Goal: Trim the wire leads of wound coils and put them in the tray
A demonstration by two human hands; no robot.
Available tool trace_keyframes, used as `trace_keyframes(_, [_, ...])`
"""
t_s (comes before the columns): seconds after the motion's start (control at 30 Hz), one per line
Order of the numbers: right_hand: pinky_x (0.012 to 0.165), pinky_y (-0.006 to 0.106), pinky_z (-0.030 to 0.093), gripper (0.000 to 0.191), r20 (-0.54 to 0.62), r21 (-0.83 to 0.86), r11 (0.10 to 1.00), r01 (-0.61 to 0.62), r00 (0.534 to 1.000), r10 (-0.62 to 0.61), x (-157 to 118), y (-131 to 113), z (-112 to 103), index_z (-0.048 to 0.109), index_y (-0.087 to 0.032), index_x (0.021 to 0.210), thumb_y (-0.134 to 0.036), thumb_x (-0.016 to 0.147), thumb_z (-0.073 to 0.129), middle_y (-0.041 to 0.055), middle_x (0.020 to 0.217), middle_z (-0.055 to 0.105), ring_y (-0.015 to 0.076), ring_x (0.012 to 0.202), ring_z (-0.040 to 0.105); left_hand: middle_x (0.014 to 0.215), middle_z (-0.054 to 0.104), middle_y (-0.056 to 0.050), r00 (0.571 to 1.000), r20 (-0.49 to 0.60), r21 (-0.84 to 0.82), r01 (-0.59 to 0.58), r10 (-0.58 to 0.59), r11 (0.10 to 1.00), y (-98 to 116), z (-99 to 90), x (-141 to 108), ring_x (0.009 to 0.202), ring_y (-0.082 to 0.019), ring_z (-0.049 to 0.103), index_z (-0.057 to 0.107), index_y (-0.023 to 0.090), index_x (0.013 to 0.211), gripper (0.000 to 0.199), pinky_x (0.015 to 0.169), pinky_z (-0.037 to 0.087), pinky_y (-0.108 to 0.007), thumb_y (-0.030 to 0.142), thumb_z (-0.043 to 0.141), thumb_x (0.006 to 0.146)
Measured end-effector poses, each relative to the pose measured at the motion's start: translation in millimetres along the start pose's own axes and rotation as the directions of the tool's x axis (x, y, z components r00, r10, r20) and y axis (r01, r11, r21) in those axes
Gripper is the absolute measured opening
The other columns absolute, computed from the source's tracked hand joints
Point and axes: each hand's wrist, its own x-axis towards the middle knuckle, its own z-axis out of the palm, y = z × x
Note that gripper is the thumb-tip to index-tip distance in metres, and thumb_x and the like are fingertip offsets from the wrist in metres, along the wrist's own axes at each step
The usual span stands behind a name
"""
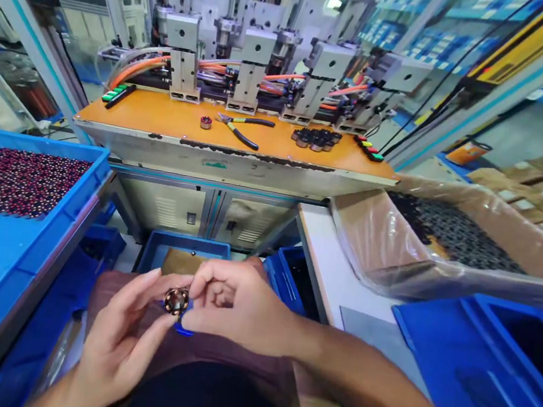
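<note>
Left hand: fingers gripped a copper-and-black ring, lower centre of frame. Right hand, just beside: fingers pinched a blue item, mostly hidden. Beyond, upper centre: pliers lay on the orange counter.

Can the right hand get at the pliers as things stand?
Probably: the pliers lie uncovered on the orange top, with the machine heads behind them. But the right hand is busy at the ring, so it would likely need freeing first.

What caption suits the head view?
Left hand holds a round part while the right hand grips a blue item beside it.
</note>
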Motion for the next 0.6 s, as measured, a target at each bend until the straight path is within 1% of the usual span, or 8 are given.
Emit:
trace_keyframes(0.07, [0.055,0.020,0.037,0.038,-0.033,0.126,0.992,-0.032,0.999,0.036,3.6,8.9,10.0,0.058,-0.014,0.073,-0.042,0.068,0.083,-0.0041,0.064,0.057,0.0061,0.056,0.049,0.129,0.069,-0.009,1.000,-0.026,-0.003,-0.015,0.015,1.000,0.5,3.5,0.7,0.117,-0.017,0.067,0.041,0.027,0.148,0.079,0.100,0.055,-0.026,-0.007,0.064,0.080])
trace_keyframes(0.13, [0.055,0.020,0.036,0.036,-0.064,0.209,0.978,-0.013,0.998,0.027,3.3,20.4,17.8,0.057,-0.015,0.071,-0.040,0.070,0.082,-0.0047,0.064,0.056,0.0055,0.056,0.048,0.121,0.070,-0.005,0.994,-0.107,-0.027,0.005,-0.007,1.000,1.3,6.8,3.4,0.107,-0.014,0.070,0.047,0.029,0.143,0.078,0.092,0.059,-0.022,-0.007,0.068,0.077])
trace_keyframes(0.23, [0.051,0.021,0.034,0.033,-0.114,0.291,0.957,0.017,0.993,0.017,-2.9,34.4,21.2,0.055,-0.016,0.072,-0.040,0.077,0.077,-0.0055,0.062,0.054,0.0050,0.050,0.046,0.109,0.070,0.000,0.975,-0.181,-0.140,0.101,-0.126,0.985,2.9,8.3,8.7,0.092,-0.011,0.072,0.054,0.033,0.135,0.072,0.080,0.062,-0.018,-0.004,0.071,0.076])
trace_keyframes(0.3, [0.050,0.022,0.035,0.035,-0.140,0.301,0.954,0.013,0.990,0.031,-7.0,35.9,19.0,0.054,-0.016,0.072,-0.044,0.080,0.074,-0.0049,0.063,0.055,0.0054,0.049,0.047,0.107,0.071,0.001,0.966,-0.176,-0.209,0.151,-0.189,0.966,3.5,7.4,10.7,0.090,-0.010,0.073,0.055,0.035,0.134,0.070,0.078,0.062,-0.018,-0.002,0.071,0.077])
trace_keyframes(0.33, [0.052,0.022,0.036,0.035,-0.144,0.289,0.957,0.006,0.989,0.038,-8.2,34.0,17.5,0.054,-0.016,0.074,-0.044,0.079,0.075,-0.0046,0.064,0.055,0.0057,0.051,0.048,0.107,0.071,0.000,0.966,-0.167,-0.222,0.158,-0.197,0.962,3.5,7.0,10.8,0.091,-0.010,0.073,0.055,0.035,0.134,0.069,0.079,0.062,-0.018,-0.002,0.071,0.077])
trace_keyframes(0.47, [0.062,0.023,0.039,0.037,-0.102,0.226,0.974,0.001,0.994,0.023,-8.3,22.3,15.6,0.057,-0.016,0.081,-0.038,0.069,0.084,-0.0040,0.072,0.056,0.0075,0.064,0.050,0.113,0.073,-0.002,0.980,-0.111,-0.203,0.141,-0.166,0.969,1.9,8.1,6.2,0.101,-0.014,0.073,0.053,0.034,0.136,0.072,0.087,0.061,-0.022,-0.003,0.070,0.078])
trace_keyframes(0.53, [0.063,0.024,0.037,0.036,-0.106,0.217,0.976,0.024,0.994,0.000,-8.9,22.2,17.2,0.055,-0.016,0.077,-0.042,0.074,0.080,-0.0034,0.072,0.055,0.0082,0.066,0.048,0.115,0.074,-0.003,0.980,-0.089,-0.249,0.151,-0.178,0.957,1.5,8.7,4.3,0.101,-0.015,0.073,0.053,0.033,0.137,0.070,0.087,0.061,-0.022,-0.003,0.069,0.079])
trace_keyframes(0.6, [0.061,0.024,0.035,0.037,-0.120,0.219,0.976,0.020,0.993,0.007,-11.6,25.9,18.2,0.053,-0.016,0.074,-0.047,0.081,0.072,-0.0036,0.069,0.052,0.0081,0.064,0.045,0.113,0.075,-0.003,0.971,-0.060,-0.331,0.198,-0.230,0.922,2.2,7.4,4.3,0.099,-0.015,0.074,0.056,0.033,0.132,0.064,0.086,0.061,-0.022,-0.003,0.068,0.080])
